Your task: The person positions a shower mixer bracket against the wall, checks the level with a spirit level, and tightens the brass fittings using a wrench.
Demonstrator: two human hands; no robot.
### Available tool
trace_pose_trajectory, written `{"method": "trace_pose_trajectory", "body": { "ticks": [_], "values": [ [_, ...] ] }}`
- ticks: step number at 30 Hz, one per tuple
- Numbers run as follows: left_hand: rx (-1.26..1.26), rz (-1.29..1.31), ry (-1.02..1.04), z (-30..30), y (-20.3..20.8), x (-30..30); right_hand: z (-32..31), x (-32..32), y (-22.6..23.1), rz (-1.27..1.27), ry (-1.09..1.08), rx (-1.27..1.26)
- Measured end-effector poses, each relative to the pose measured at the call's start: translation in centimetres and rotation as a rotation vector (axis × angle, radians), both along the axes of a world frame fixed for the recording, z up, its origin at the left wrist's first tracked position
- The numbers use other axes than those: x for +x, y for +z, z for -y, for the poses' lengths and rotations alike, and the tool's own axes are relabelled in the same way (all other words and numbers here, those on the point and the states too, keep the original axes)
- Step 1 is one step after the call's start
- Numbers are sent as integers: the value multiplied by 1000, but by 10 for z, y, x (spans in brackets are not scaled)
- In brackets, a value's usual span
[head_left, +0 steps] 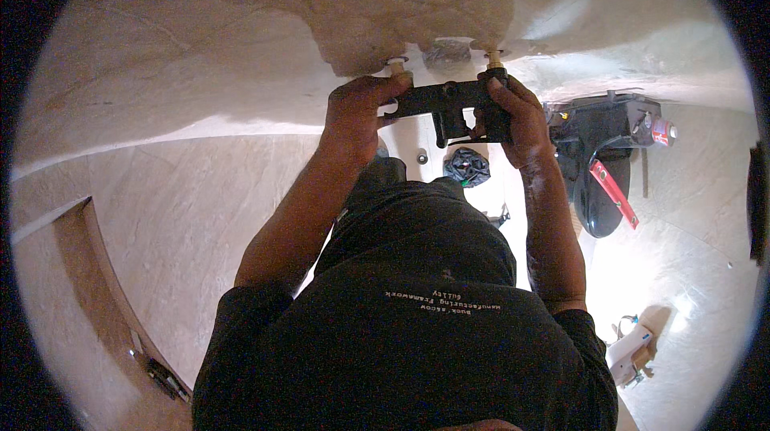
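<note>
A black wall-mounted mixer tap [449, 101] is held level between my two hands, close to the marbled wall. My left hand [353, 117] is closed round its left end, thumb on top near a pale brass-coloured pipe fitting [397, 67] in the wall. Round the other end, my right hand [521, 120] is closed, thumb up beside the black collar. Just above that collar, a second brass-coloured fitting [495, 59] comes out of the wall. The collar appears to meet this fitting; on the left I cannot tell whether tap and fitting touch.
On the right stands a black toilet [600, 190] with a red spirit level [613, 193] lying across it and a can [663, 133] on its tank. A crumpled black bag [468, 167] lies below the tap. The left wall has a recess [84, 271].
</note>
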State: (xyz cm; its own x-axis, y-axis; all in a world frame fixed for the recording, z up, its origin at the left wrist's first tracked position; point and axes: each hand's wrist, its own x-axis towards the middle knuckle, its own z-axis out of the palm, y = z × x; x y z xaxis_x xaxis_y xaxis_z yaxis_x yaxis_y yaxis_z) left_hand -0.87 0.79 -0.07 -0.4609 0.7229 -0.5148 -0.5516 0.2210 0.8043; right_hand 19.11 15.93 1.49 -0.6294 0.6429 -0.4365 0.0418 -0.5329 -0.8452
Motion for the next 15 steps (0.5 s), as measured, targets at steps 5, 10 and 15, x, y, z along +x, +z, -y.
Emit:
{"method": "trace_pose_trajectory", "body": {
  "ticks": [5,10,15],
  "values": [
    [50,377,89,-3,8,2,-2,0,-1,14,-29,-1],
    [13,157,-18,-1,0,0,-1,1,-1,5,-11,-9],
    [23,208,-15,-3,3,-3,1,0,1,-7,-20,2]
  ]
}}
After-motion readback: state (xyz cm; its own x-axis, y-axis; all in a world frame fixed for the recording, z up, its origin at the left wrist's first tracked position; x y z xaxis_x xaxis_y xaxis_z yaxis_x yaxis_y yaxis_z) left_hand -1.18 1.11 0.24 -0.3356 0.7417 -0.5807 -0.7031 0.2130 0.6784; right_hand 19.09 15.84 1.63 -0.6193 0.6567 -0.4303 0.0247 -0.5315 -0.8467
